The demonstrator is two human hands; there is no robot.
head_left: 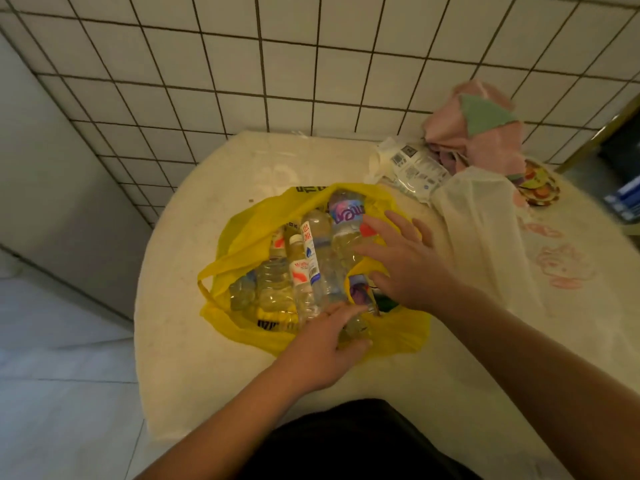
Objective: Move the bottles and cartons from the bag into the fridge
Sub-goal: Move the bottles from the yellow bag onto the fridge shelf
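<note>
Bottles [311, 261] lay heaped in the yellow bag [242, 233], the left hand [322, 344] gripping a small bottle [356, 329] at the bag's six o'clock, the right hand [405, 261] spread open at three, so a hasty pull might tumble neighbours.

bare forearms [221, 427], black clothing [346, 445]
</note>
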